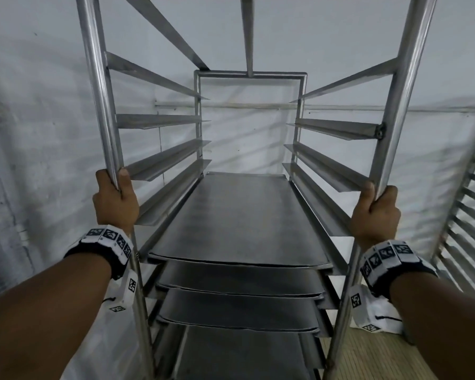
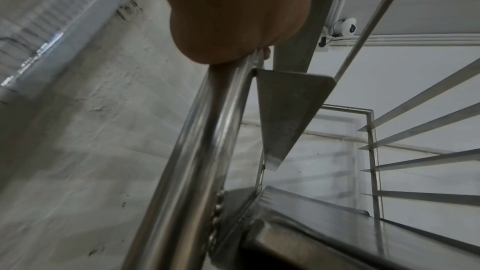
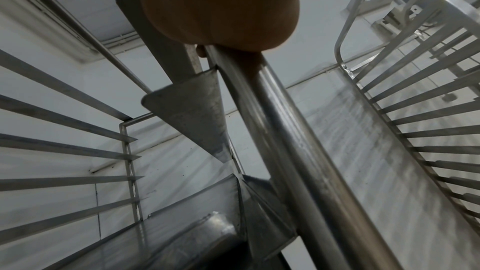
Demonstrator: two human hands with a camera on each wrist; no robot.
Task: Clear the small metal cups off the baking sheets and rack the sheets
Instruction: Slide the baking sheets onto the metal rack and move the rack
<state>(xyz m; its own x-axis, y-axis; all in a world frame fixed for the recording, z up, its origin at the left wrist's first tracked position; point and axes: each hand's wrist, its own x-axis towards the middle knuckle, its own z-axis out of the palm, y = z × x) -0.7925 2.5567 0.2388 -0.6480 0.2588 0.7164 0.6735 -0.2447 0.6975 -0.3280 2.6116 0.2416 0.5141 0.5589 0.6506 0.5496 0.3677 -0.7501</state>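
Both hands were on the rack [image 1: 247,75], gripping its 2 front uprights. Left hand [image 1: 115,200] was wrapped around the left front post [image 1: 99,86], thumb up along the tube, fingers curled behind it. Right hand [image 1: 374,212] was clenched the same way on the right front post [image 1: 401,105], at approx the same height. Wrist views confirmed: palm of each hand tight against its tube, the left [image 2: 228,13] and the right [image 3: 221,5].

Baking sheets sat inside the rack on the side rails. Top sheet [image 1: 239,218] lay flat on its runners just below hand level, w/ 3 more sheets [image 1: 239,281] stacked on lower rails under it, each on its own level. The visible sheet surfaces were bare, no cups seen on them. Upper rails [image 1: 159,120] above the top sheet held nothing.

2nd rack [image 1: 466,204] stood near on the right, only partly in frame. White wall [image 1: 39,119] behind the rack. Wall-mounted cam [image 2: 346,26] up near the ceiling in left wrist view.
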